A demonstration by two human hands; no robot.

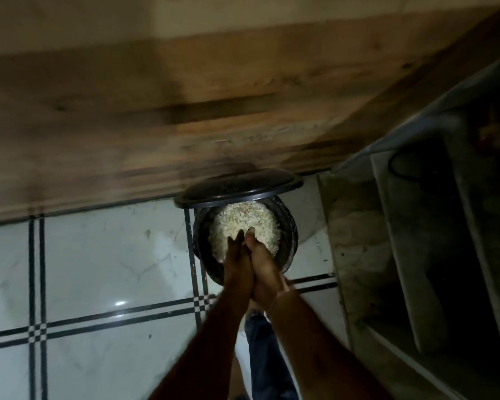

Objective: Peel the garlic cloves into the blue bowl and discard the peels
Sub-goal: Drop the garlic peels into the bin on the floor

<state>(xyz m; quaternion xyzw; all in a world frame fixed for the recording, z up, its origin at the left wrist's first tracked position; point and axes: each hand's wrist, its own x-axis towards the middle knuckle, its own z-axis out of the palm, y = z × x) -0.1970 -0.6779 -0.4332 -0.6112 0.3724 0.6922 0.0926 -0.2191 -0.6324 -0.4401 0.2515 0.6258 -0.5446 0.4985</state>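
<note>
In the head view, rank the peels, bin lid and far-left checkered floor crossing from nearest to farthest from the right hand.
1. Peels, at the right hand fingertips.
2. Bin lid, just beyond them.
3. Checkered floor crossing, far left.

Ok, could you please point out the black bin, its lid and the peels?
black bin (289,232): head view, right inner wall.
lid (237,187): head view, middle of its top.
peels (247,217): head view, centre of the pale heap.
</note>
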